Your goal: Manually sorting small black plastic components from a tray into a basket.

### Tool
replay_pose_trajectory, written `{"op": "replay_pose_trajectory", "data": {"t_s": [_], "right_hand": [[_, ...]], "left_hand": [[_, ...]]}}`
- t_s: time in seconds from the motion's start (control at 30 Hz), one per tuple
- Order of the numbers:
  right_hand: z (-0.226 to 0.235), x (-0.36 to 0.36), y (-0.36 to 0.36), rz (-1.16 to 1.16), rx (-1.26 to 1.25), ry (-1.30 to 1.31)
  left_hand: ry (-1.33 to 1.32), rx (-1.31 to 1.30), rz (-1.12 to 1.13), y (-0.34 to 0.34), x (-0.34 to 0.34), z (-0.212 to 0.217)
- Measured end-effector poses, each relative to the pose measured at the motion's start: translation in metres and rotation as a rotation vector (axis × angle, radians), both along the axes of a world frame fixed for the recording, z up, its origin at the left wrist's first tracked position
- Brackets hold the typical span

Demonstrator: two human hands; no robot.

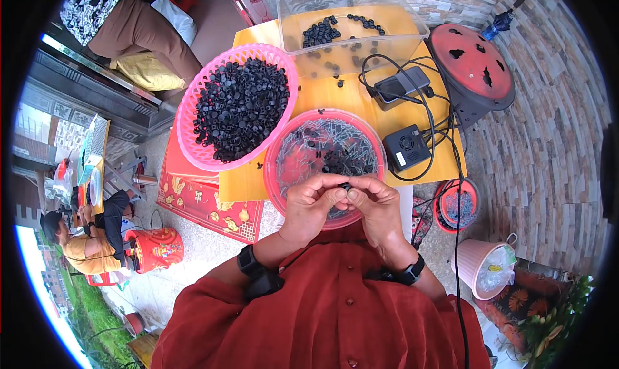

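Note:
My left hand (311,204) and my right hand (375,208) meet over the near side of a round pink basin (274,169). Between the fingertips of both hands is a small black plastic cap (345,186), pinched from the two sides and partly hidden by the thumbs. Clear, thin, nail-like pieces (358,140) lie loose in the basin, with several dark parts among them. A pink openwork basket (187,127) to the left is heaped with black caps (242,105).
A clear plastic box (412,30) with black caps stands at the table's (322,85) far edge. Black power units (407,148) with tangled cables lie at the right, near a red round stool (471,59). A pink bucket (467,266) stands lower right. Another person (90,246) sits far left.

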State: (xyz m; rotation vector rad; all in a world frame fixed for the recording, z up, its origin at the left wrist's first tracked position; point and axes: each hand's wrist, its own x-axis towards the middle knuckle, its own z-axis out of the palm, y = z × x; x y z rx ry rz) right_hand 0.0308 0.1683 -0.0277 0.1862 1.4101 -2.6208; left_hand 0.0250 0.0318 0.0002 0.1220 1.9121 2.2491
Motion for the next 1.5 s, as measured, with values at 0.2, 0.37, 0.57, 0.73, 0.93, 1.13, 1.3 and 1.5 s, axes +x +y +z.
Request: {"op": "replay_pose_trajectory", "data": {"t_s": [0.2,0.37,0.57,0.73,0.93,1.13,1.3,1.5], "right_hand": [[0.009,-0.008,-0.002,-0.012,0.003,0.078],[0.009,-0.006,-0.001,-0.014,0.017,0.1],[-0.003,-0.003,-0.004,-0.032,-0.178,0.108],[0.002,0.001,-0.005,0.01,-0.112,0.158],[0.02,0.004,-0.005,0.011,0.043,0.259],[0.022,0.009,-0.002,-0.017,0.028,0.346],[0.017,0.007,-0.002,-0.04,0.058,0.361],[0.013,0.007,0.005,0.032,0.038,0.29]], "left_hand": [[-0.038,0.069,0.022,-0.001,-0.009,0.005],[-0.179,0.202,0.01,-0.002,-0.012,0.006],[-0.248,0.384,0.007,0.002,-0.008,-0.003],[-0.122,0.318,0.005,0.009,-0.007,0.003],[0.118,0.024,0.02,0.012,-0.002,0.011],[0.282,-0.08,-0.03,0.006,0.002,0.011],[0.16,0.006,-0.02,0.012,-0.001,0.018],[0.082,0.08,-0.025,0.013,-0.001,0.016]]}}
